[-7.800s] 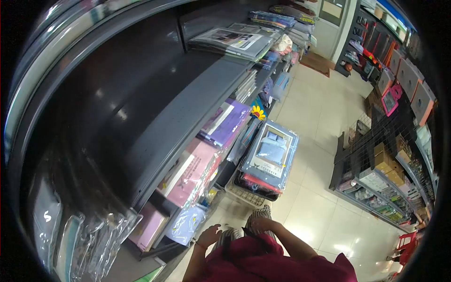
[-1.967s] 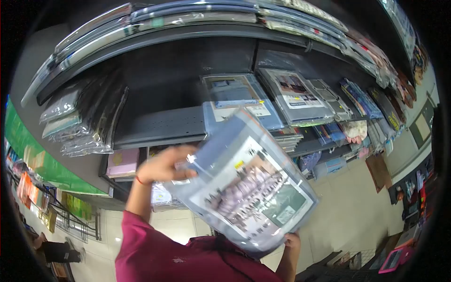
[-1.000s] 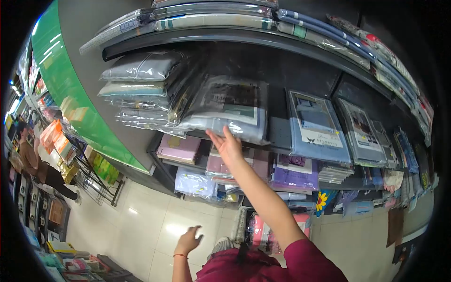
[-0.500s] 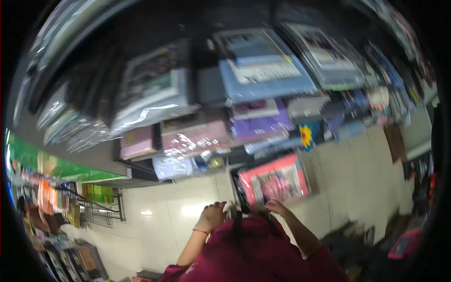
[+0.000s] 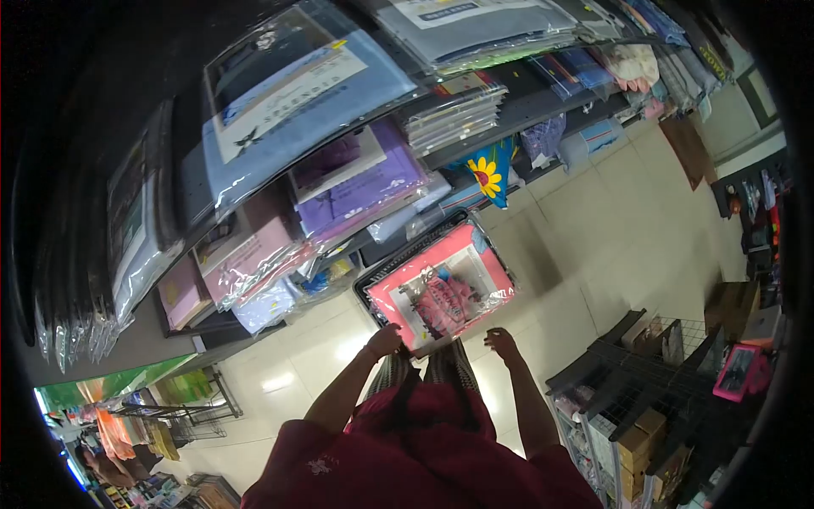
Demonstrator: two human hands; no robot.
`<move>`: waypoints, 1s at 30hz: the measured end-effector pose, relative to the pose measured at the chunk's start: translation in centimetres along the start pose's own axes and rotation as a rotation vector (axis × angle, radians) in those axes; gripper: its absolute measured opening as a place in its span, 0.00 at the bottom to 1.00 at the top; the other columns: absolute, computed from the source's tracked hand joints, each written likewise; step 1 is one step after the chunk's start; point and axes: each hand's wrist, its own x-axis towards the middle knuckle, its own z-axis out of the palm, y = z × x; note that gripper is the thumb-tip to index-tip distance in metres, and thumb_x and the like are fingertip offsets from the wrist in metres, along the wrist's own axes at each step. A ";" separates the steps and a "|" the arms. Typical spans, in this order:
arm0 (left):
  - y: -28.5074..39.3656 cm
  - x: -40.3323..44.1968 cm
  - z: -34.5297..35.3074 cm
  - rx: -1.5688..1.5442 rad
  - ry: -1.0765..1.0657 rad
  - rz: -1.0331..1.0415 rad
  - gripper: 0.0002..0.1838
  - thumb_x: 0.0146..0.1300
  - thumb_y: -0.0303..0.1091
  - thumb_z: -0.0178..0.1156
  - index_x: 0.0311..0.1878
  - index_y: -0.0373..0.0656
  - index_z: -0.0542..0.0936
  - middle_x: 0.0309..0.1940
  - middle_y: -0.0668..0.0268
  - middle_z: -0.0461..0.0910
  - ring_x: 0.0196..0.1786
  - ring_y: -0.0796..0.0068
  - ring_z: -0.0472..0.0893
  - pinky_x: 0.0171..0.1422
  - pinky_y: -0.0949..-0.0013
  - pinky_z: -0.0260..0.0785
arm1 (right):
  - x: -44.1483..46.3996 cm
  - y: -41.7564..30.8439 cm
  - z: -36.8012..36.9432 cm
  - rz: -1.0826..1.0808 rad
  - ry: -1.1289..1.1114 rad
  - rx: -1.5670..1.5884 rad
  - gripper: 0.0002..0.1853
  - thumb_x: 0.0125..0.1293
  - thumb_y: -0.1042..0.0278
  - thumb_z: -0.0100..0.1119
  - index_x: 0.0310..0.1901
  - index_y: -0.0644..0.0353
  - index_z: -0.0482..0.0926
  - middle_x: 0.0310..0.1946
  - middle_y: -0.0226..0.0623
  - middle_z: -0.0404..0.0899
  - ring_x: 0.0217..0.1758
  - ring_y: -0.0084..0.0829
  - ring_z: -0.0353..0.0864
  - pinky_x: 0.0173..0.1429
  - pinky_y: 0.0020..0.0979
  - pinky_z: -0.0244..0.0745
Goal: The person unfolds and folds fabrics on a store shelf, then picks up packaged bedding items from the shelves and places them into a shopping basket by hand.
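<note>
A pink bedding pack [image 5: 445,293] in clear plastic lies in a dark basket [image 5: 366,299] on the floor, in front of my legs. My left hand [image 5: 386,341] is beside the basket's near left corner, its fingers loosely curled and small in view; whether it touches the pack is unclear. My right hand [image 5: 501,342] hovers over the floor just right of the pack, fingers apart and holding nothing. On the shelf above lie a blue pack [image 5: 297,102] and, to its left, a grey pack [image 5: 144,229]. Purple packs [image 5: 360,178] fill the shelf below.
A sunflower-patterned item [image 5: 487,174] hangs from the lower shelf. Behind my right side stands a wire rack [image 5: 636,373] with cardboard boxes [image 5: 642,441]. A brown mat [image 5: 687,153] lies farther along the tiled floor. At lower left is a wheeled-looking metal stand [image 5: 191,403].
The grey pack left my hands for the upper shelf, beside the stacked packs. Both my hands then came down near the basket, and the view turned toward the floor.
</note>
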 end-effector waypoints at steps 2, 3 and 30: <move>1.7 0.3 0.0 -0.467 -0.135 -0.631 0.14 0.56 0.32 0.50 0.44 0.37 0.73 0.39 0.55 0.77 0.44 0.60 0.76 0.53 0.67 0.68 | 4.4 1.1 -1.2 -0.461 0.140 -0.563 0.16 0.56 0.66 0.55 0.45 0.62 0.70 0.34 0.43 0.78 0.35 0.38 0.79 0.40 0.34 0.73; -2.7 0.4 7.9 -0.614 -0.147 -0.620 0.23 0.57 0.44 0.49 0.47 0.34 0.71 0.39 0.51 0.77 0.44 0.54 0.77 0.49 0.60 0.68 | 5.7 -0.5 -2.0 -0.374 0.197 -0.482 0.16 0.54 0.67 0.56 0.45 0.63 0.70 0.35 0.45 0.77 0.38 0.40 0.78 0.42 0.36 0.72; 5.5 -1.0 -3.3 -1.402 0.830 -0.746 0.23 0.55 0.37 0.63 0.49 0.36 0.67 0.38 0.64 0.76 0.40 0.77 0.75 0.44 0.74 0.70 | 11.7 -11.7 -6.6 0.124 -0.260 -0.005 0.15 0.52 0.60 0.55 0.41 0.55 0.75 0.32 0.26 0.76 0.35 0.22 0.76 0.39 0.28 0.71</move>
